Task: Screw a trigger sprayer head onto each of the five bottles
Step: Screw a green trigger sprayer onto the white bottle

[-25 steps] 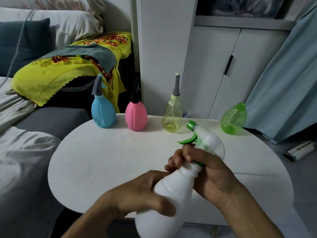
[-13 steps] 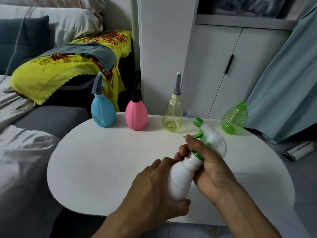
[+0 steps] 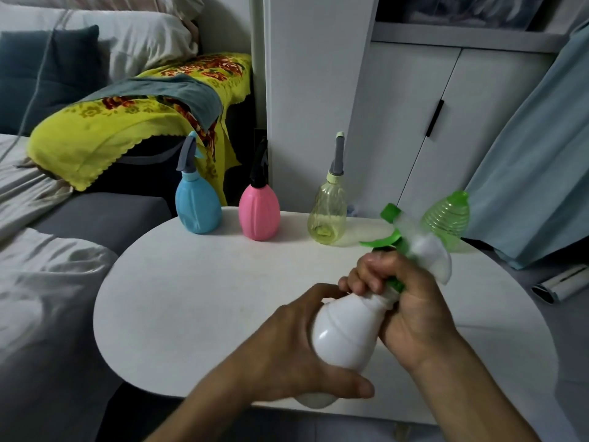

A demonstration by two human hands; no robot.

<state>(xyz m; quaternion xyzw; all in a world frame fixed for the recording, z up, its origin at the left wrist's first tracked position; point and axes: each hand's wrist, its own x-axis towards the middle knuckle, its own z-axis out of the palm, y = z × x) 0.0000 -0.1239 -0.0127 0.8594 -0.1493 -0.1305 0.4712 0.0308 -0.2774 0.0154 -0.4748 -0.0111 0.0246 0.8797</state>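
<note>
White bottle (image 3: 347,333) held by both hands; four bottles on table (image 3: 197,298).

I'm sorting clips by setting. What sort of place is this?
Most likely a home bedroom or living room: a sofa or bed with pillows, white cupboard doors, a curtain and a small round white table.

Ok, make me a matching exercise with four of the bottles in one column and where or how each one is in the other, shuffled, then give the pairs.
Column one:
1. blue bottle
2. pink bottle
3. white bottle
4. green bottle

Column two:
A. held in both hands
B. far left of the row
C. no sprayer yet, far right
D. black sprayer, second from left

Pairs: 1-B, 2-D, 3-A, 4-C
</note>
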